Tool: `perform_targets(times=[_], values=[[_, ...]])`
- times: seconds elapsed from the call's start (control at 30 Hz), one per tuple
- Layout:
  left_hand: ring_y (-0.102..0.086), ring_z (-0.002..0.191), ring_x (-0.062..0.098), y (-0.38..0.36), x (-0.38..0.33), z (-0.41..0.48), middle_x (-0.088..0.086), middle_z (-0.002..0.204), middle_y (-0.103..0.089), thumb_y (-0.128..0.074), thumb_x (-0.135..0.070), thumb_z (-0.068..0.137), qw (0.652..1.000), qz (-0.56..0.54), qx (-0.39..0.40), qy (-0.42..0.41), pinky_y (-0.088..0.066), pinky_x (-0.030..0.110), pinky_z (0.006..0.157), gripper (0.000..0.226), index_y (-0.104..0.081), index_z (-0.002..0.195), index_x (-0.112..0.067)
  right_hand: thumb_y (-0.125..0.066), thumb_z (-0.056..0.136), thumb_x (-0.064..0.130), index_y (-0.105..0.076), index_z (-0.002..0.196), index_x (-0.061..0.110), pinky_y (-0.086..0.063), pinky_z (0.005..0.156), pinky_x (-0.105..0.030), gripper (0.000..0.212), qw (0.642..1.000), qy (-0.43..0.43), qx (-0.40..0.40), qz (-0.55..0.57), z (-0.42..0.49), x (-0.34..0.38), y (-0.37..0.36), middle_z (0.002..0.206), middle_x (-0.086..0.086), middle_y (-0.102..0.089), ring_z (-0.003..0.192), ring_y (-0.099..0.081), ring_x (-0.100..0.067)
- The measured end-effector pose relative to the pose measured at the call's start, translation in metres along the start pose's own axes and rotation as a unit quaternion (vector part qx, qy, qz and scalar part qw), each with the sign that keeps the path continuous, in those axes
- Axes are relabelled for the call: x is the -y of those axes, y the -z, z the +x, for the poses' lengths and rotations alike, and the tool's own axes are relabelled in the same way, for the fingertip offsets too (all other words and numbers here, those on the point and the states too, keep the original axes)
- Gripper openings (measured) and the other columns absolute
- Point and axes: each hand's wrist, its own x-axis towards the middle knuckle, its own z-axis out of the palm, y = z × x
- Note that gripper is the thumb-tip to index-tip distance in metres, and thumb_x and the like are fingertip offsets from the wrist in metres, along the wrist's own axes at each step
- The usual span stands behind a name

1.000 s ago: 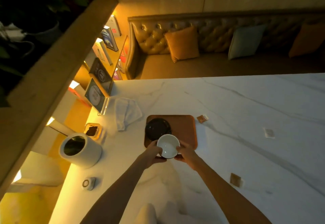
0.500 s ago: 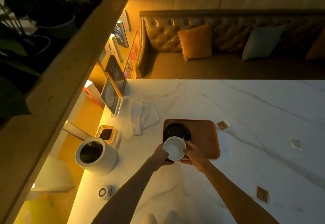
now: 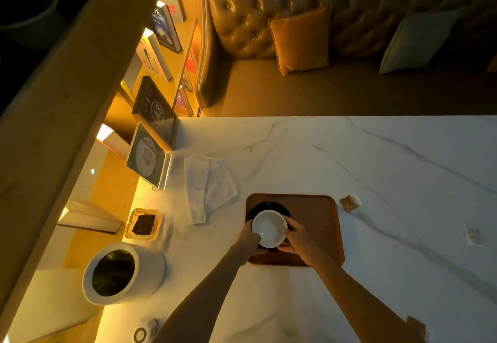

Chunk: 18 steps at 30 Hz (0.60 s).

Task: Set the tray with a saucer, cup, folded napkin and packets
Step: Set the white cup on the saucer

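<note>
- The left hand [image 3: 249,238] grips the left side of the cup [image 3: 269,228], with its fingers curled round the wall.
- The right hand [image 3: 297,237] grips the cup's right side in the same way, fingers curled against it.
- The cup is white, mouth up and looks empty. It is held between the two hands.
- Right under the cup lies the dark saucer [image 3: 269,206], of which only the far arc and thin slivers at the sides show. Whether the cup rests on it or hangs just above cannot be told.
- The saucer sits on the left part of the brown tray [image 3: 317,216], and both hands are over the tray's near-left part.
- Beyond and left of the left hand, a white napkin [image 3: 207,186] lies loosely folded on the table [image 3: 349,154], near the tray's far-left corner but apart from it.
- Beyond and right of the right hand, a brown packet [image 3: 349,202] lies just off the tray's far-right corner.
- A pale packet [image 3: 474,235] lies well out to the right of the right hand.
- A third packet [image 3: 415,325] lies right of the right forearm, near the frame's lower edge.
- Left of the left hand stands a small amber dish [image 3: 144,224] with dark contents.
- Nearer the person than the dish is a white pot [image 3: 121,272], dark inside.
- A small round device [image 3: 141,334] lies beside the left forearm.
- Past the table's far edge stands a tufted sofa [image 3: 242,25] with an orange cushion [image 3: 300,38] and a pale cushion [image 3: 414,41].
- Books [image 3: 153,103] line a shelf far to the left.
</note>
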Motion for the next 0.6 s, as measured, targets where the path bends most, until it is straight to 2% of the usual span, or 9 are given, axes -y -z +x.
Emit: perform_targets(times=[0.3,0.43,0.53,0.6], values=[[-0.042,0.13,0.035,-0.006,0.007,0.017,0.011,0.142,-0.037,-0.052,0.011,0.089,0.999,-0.026,-0.012,0.028,-0.058,0.05,0.089,0.064,-0.036,0.143,-0.019,-0.06,0.09,0.003,-0.041,0.14,0.013,-0.047,0.1,-0.057,0.054,0.992,0.045,0.014,-0.118,0.015,-0.005,0.007,0.14,-0.017,-0.045,0.129,-0.042,-0.037],[-0.043,0.13,0.034,-0.005,0.008,0.018,0.011,0.143,-0.038,-0.053,0.008,0.089,0.999,-0.018,-0.013,0.032,-0.058,0.051,0.09,0.064,-0.036,0.143,-0.021,-0.055,0.093,0.005,-0.041,0.14,0.014,-0.047,0.099,-0.058,0.05,0.996,0.027,0.011,-0.083,0.015,-0.002,0.006,0.14,-0.016,-0.044,0.129,-0.041,-0.037],[-0.048,0.126,0.034,-0.004,0.008,0.017,0.012,0.141,-0.04,-0.053,-0.001,0.091,0.999,0.045,0.006,0.011,-0.059,0.051,0.087,0.061,-0.032,0.143,-0.024,-0.049,0.097,0.01,-0.037,0.143,0.016,-0.05,0.097,-0.055,0.048,0.996,0.028,0.015,-0.084,0.011,-0.003,0.006,0.142,-0.016,-0.042,0.129,-0.042,-0.036],[-0.05,0.125,0.034,-0.003,0.01,0.016,0.013,0.143,-0.039,-0.055,-0.01,0.093,0.989,0.143,-0.029,-0.023,-0.059,0.043,0.088,0.064,-0.025,0.149,-0.021,-0.046,0.098,0.019,-0.029,0.148,0.015,-0.049,0.101,-0.048,0.052,0.982,0.067,0.0,-0.179,0.008,-0.009,0.008,0.146,-0.014,-0.042,0.131,-0.044,-0.032]])
